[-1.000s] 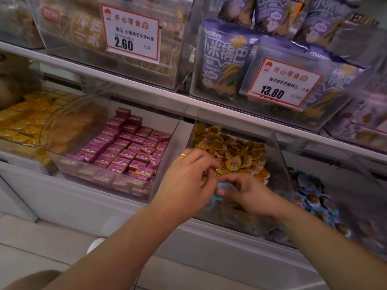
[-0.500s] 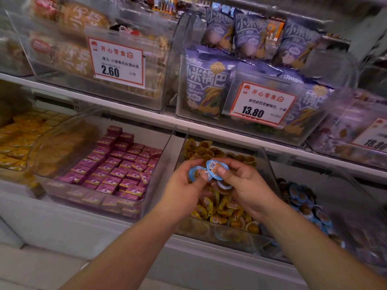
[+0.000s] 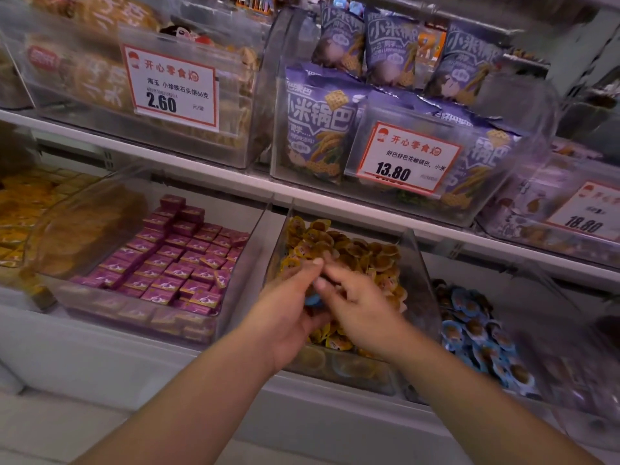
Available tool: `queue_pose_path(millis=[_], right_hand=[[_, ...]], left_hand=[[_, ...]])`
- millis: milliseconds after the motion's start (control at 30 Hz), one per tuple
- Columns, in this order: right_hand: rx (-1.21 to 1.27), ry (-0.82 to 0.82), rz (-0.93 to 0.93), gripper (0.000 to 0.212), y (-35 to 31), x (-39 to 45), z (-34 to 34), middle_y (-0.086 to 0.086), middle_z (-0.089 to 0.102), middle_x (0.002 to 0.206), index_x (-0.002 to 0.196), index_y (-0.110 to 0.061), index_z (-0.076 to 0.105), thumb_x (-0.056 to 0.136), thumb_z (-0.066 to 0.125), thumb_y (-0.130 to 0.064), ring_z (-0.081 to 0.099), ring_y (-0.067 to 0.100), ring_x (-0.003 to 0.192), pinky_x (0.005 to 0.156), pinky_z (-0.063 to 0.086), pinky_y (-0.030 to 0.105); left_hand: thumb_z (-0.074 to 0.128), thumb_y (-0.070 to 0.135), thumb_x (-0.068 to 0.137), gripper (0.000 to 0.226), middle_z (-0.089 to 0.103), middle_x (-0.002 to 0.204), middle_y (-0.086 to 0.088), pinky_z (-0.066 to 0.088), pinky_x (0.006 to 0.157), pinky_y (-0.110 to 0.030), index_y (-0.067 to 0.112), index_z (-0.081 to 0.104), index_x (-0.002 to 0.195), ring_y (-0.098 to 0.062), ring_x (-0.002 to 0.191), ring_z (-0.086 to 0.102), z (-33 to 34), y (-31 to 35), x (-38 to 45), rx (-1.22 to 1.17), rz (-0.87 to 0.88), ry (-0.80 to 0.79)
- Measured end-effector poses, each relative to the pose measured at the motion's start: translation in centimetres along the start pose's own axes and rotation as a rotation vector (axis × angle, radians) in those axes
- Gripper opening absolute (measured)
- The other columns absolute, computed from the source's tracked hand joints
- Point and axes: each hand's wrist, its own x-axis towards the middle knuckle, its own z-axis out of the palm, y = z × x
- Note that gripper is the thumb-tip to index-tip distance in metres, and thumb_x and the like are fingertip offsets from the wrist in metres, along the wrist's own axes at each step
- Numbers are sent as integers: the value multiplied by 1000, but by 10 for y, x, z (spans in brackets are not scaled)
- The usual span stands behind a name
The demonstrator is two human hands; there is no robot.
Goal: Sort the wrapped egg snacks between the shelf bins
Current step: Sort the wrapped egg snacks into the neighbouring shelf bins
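Both hands meet over the clear plastic bin of yellow-wrapped egg snacks, middle of the lower shelf. Left hand has fingers curled around a blue-wrapped egg snack; only a sliver of blue shows between palm and fingers. Right hand sits just beside it, fingers loosely bent and touching the left fingertips; motion blur, cannot tell whether it holds anything.

Risks, as judgement: the blue piece is held over the yellow bin, so a slip during the hand-to-hand pass would drop it among the wrong stock, where it could get buried. Grip looks light.

Containers: clear bin of blue-wrapped egg snacks at the right end of the lower shelf, likely the destination. Clear bin of small magenta boxes to the left. Upper shelf: bin of purple snack bags.
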Motion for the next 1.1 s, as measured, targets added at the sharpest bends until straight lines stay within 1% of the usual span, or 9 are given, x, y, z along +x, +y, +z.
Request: queue_pose_path(millis=[133,200,267,367,433,600,733,900,1100], right_hand=[[332,66,92,33,-9,-17,-28,-6,67,128,126,-28,63,98,48,-20,56,5,125,101,43,16],[191,74,168,29,-2,-27,-45,3,76,103,101,-17,75,92,48,-11,70,15,103,94,51,31],[-133,-162,300,34,8,-35,-49,6,76,94,89,-12,75,99,44,-6,70,18,90,89,53,36],[-511,-413,383,37,25,-39,-40,9,67,111,102,-12,68,108,34,-26,59,19,103,98,43,35],[-511,-445,399,42,29,-37,-34,6,65,108,102,-14,64,107,30,-39,58,19,101,97,43,34],[-637,-495,420,37,29,-24,-23,14,59,113,114,-14,55,102,24,-31,54,28,102,93,46,45],[-684,-568,345,65,22,-19,-19,13,59,109,109,-13,61,78,20,-52,55,29,103,92,46,44],[-590,-641,268,41,22,-19,-30,2,60,127,127,-19,63,100,39,-39,52,12,119,107,38,29],[-549,-535,326,32,38,-12,-35,-6,66,113,108,-22,73,103,42,-30,58,6,104,97,44,22]], left_hand=[[52,16,100,16,66,94,-18,44,39,-19,6,64,105,-21,64,66,-2,15,-6,15,1,114],[50,13,97,16,64,90,-17,37,36,-18,4,63,101,-21,57,63,-4,23,-9,12,0,115],[49,15,94,20,64,89,-16,35,36,-19,3,62,103,-21,56,60,-5,28,-13,11,3,89],[55,15,92,20,65,88,-14,36,39,-19,3,63,105,-19,60,60,-4,30,-18,75,9,67],[59,12,91,24,65,89,-14,38,42,-19,-1,65,110,-19,61,61,-4,30,-20,103,26,85],[57,10,92,23,67,93,-16,43,44,-21,1,68,109,-19,61,64,-9,32,-24,149,44,106],[58,11,92,23,69,101,-18,45,45,-22,2,70,109,-20,65,66,-12,32,-23,186,41,102],[54,9,95,21,68,100,-16,47,44,-24,4,71,105,-19,63,67,-13,27,-21,279,66,100],[50,5,97,22,67,107,-15,50,50,-28,9,71,98,-20,69,71,-12,13,-14,464,120,134]])
